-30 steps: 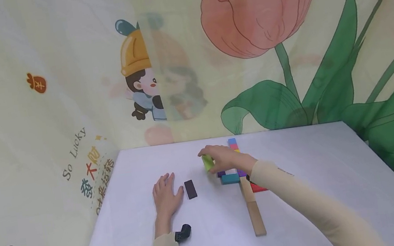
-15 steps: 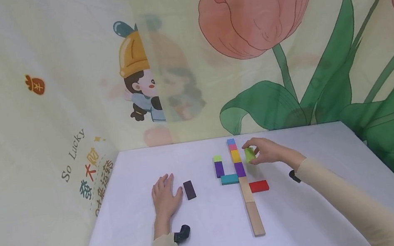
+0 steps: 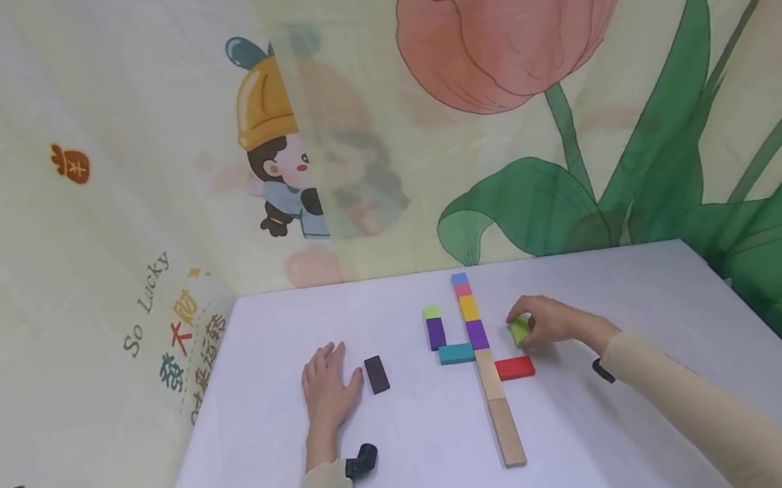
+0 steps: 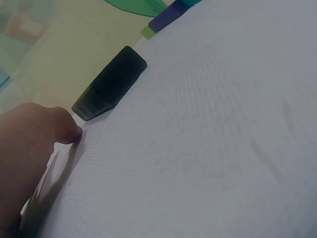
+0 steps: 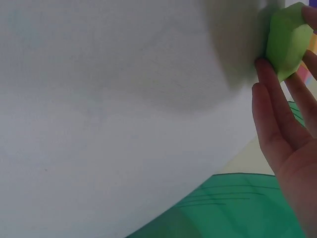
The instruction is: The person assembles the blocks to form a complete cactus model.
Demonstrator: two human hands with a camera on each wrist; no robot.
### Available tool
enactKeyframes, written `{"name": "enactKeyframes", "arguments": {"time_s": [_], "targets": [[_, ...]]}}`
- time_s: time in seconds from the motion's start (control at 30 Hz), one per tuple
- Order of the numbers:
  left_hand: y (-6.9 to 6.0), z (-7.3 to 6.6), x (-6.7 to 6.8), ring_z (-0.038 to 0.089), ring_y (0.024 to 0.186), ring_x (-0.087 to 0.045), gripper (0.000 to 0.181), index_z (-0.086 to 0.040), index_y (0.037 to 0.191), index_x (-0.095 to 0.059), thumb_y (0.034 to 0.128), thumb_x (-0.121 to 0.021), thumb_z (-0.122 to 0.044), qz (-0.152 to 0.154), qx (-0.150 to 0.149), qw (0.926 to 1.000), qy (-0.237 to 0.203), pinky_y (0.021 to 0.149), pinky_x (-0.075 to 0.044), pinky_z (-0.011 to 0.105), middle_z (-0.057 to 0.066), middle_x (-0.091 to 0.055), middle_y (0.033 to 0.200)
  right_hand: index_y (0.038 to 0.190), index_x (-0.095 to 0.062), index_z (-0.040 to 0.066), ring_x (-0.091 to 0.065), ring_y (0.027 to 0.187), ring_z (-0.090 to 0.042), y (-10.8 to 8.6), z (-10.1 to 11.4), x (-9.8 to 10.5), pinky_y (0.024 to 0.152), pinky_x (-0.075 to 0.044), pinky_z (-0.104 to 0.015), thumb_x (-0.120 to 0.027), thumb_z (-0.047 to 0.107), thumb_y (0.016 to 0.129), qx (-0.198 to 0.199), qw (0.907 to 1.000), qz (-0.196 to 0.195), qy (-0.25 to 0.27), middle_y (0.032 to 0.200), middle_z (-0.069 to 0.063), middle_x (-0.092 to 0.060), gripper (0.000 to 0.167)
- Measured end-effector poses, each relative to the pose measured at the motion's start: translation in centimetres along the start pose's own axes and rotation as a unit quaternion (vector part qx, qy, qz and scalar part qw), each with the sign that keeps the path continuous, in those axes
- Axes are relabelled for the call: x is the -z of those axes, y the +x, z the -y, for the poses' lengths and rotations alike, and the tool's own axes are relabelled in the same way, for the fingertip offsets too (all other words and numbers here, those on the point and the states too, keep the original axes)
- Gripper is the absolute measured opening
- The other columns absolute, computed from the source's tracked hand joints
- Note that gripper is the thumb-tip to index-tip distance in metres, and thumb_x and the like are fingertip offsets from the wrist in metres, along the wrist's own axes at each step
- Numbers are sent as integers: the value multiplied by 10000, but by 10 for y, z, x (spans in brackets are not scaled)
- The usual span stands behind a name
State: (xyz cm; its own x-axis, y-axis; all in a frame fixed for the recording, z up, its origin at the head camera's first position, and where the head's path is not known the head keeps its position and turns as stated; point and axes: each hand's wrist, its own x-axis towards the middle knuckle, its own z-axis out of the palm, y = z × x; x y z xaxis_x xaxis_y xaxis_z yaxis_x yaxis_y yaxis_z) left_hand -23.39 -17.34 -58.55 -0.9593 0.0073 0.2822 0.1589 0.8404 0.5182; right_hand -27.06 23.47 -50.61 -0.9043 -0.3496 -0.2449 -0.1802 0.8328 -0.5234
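Observation:
My right hand (image 3: 555,319) pinches a light green block (image 3: 521,331) between thumb and fingers, just behind the red block (image 3: 515,368). The right wrist view shows the same green block (image 5: 287,44) held by the fingertips, close to the tabletop. On the left, my other hand (image 3: 329,388) rests flat on the table with fingers spread. Its thumb is near a black block (image 3: 377,374) but holds nothing. Two plain wooden blocks (image 3: 507,432) lie end to end, with purple (image 3: 477,335), yellow (image 3: 469,308), pink and blue blocks continuing the line away from me.
A teal block (image 3: 456,354) joins the line from the left. Beyond it lie a purple block (image 3: 436,333) and a small green piece (image 3: 432,312). The white table (image 3: 244,481) meets a printed curtain (image 3: 377,254) at its back edge.
My right hand has carried the green block from left of the line across to its right, then nearer to me and lower. The left hand has stayed in place.

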Motion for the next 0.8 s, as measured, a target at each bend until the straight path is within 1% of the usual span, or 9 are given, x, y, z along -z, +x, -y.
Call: {"name": "enactKeyframes", "arguments": {"time_s": [0.2,0.37,0.5,0.63,0.73,0.8], "targets": [[-1,-1,1,383,1381,-298,577,-18,1398,-510,901,-628,-286,-19,-21,10000,-40,1140,-168,559,182,-414,1461,1167,-681,56,-581,1007,-273,0,-3,-4,851,-560,-387,-831,76,774,42,9999,-75,-53,1213,-144,-589,422],[-1,-2,0,382,1378,-298,554,-20,1383,-525,903,-630,-278,8,15,10000,-22,1139,-167,560,183,-413,1459,1156,-691,72,-575,1012,-266,0,-3,-4,860,-557,-393,-836,83,770,41,9999,-55,-112,1213,-135,-585,413],[-2,-3,1,380,1379,-296,541,-23,1371,-537,902,-633,-274,24,33,10000,-30,1141,-162,561,184,-411,1460,1224,-661,80,-568,1006,-255,1,-6,-6,846,-560,-382,-838,109,774,-98,9999,-21,-81,1230,-130,-573,484],[-2,-4,1,376,1380,-297,542,-25,1373,-536,903,-632,-278,25,47,10000,-2,1146,-159,555,181,-410,1462,1306,-598,50,-582,1032,-286,1,-11,-7,848,-559,-386,-750,112,865,-143,9999,-50,14,1254,-153,-572,471],[-2,-4,2,378,1377,-300,540,-26,1370,-539,902,-633,-280,8,52,10000,8,1143,-165,558,184,-413,1460,1303,-584,13,-596,1064,-318,1,-12,-7,872,-550,-406,-659,83,925,-42,9999,-145,47,1261,-178,-586,391],[-1,-4,2,379,1374,-302,537,-25,1364,-543,902,-631,-283,7,48,10000,16,1142,-167,560,186,-415,1456,1283,-591,-5,-603,1068,-330,0,-13,-7,883,-543,-418,-636,51,930,72,9998,-203,14,1257,-190,-598,360]]}}
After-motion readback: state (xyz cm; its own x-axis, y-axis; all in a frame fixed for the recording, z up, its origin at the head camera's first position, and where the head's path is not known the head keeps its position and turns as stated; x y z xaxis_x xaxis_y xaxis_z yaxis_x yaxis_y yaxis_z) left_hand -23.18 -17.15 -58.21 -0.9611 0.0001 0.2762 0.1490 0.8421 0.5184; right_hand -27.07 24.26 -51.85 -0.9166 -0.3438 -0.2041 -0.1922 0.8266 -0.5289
